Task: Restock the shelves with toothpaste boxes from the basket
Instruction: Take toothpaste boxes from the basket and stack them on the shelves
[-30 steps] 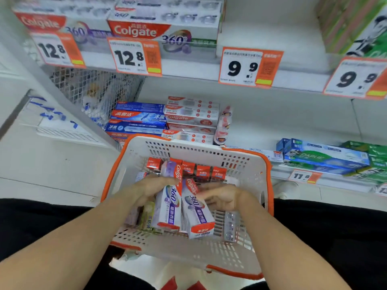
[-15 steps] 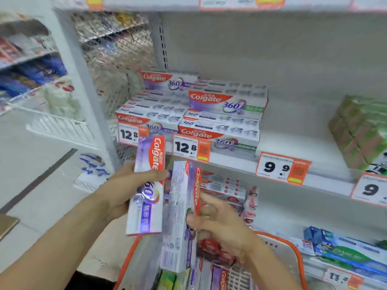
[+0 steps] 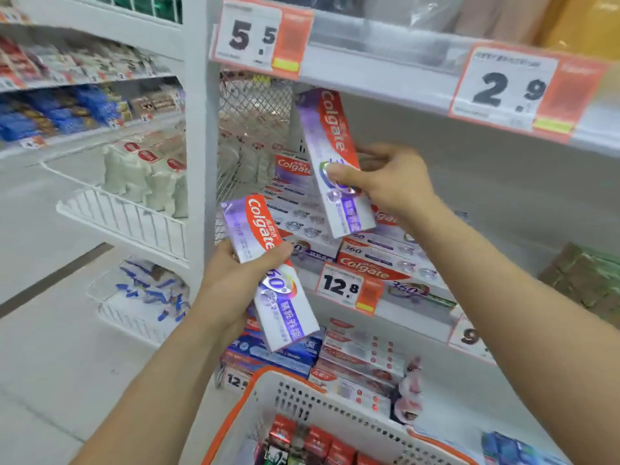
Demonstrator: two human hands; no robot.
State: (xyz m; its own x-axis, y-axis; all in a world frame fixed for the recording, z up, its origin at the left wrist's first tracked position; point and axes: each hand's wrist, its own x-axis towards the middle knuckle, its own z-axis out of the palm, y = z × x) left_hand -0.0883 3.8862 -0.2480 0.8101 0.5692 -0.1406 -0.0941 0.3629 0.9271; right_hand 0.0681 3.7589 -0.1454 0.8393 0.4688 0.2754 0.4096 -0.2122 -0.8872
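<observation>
My right hand [image 3: 391, 182] grips a purple and white Colgate 360 toothpaste box [image 3: 330, 152], held nearly upright in front of the stacked Colgate boxes [image 3: 375, 260] on the 12.8 shelf. Lower and to the left, my left hand [image 3: 231, 283] holds a second Colgate 360 box [image 3: 268, 273], tilted, near the shelf's white upright. The white basket with an orange rim [image 3: 278, 380] sits at the bottom, with several small red boxes [image 3: 312, 441] inside.
A shelf board with 5.5 and 2.9 price tags [image 3: 503, 88] overhangs just above the right-hand box. Blue and red toothpaste boxes [image 3: 335, 354] fill the shelf below. Green packs [image 3: 583, 280] lie at the right. Wire racks [image 3: 127, 223] stand on the left.
Both hands have risen from the basket, each with a Colgate box. The right-hand box has moved up to the stack on the 12.8 shelf; my view has tilted upward.
</observation>
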